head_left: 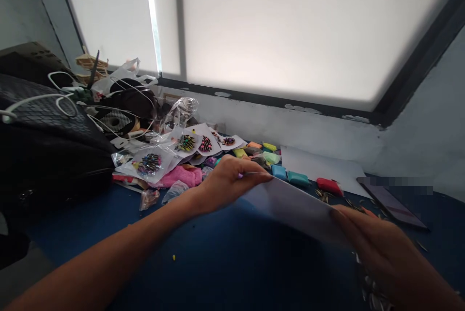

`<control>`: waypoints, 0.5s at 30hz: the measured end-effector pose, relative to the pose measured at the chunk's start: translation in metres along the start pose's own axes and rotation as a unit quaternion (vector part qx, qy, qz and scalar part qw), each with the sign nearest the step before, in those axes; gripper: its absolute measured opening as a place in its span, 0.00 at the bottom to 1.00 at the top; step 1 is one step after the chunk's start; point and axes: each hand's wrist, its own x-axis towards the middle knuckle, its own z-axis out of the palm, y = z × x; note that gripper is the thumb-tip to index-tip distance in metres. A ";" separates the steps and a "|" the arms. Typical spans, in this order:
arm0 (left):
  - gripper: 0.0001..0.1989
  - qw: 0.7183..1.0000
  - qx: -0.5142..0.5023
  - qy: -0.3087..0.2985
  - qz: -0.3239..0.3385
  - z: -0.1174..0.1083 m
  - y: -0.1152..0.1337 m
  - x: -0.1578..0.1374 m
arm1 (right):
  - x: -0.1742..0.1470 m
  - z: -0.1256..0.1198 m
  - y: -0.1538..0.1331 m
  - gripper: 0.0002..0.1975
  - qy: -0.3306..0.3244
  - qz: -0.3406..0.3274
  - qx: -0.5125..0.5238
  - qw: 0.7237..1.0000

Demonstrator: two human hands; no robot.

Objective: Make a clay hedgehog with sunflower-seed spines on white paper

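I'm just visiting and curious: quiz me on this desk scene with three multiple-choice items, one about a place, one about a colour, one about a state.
1. Where is the black bag?
A. At the left of the table
B. Under the window at the right
C. On the person's lap

2. What colour is the tabletop?
A. Red
B. Dark blue
C. White

3. How is the pale sheet held?
A. Lying flat, untouched
B. Rolled up in one hand
C. Gripped at its two ends by both hands

Answers: 1 A, it fills the left side. 2 B, bare blue shows below the arms. 3 C, the left hand pinches one end and the right hand the other.
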 end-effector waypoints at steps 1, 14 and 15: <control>0.16 0.998 -0.045 -0.002 -0.038 -0.001 0.002 0.001 | 0.001 -0.002 -0.003 0.23 -0.024 0.022 0.034 0.999; 0.19 0.899 -0.353 0.020 -0.260 -0.003 -0.007 0.007 | 0.008 -0.009 0.000 0.21 -0.059 0.231 0.287 0.928; 0.19 0.895 -0.352 0.015 -0.273 -0.002 -0.009 0.008 | 0.008 -0.009 0.001 0.20 -0.058 0.243 0.280 0.927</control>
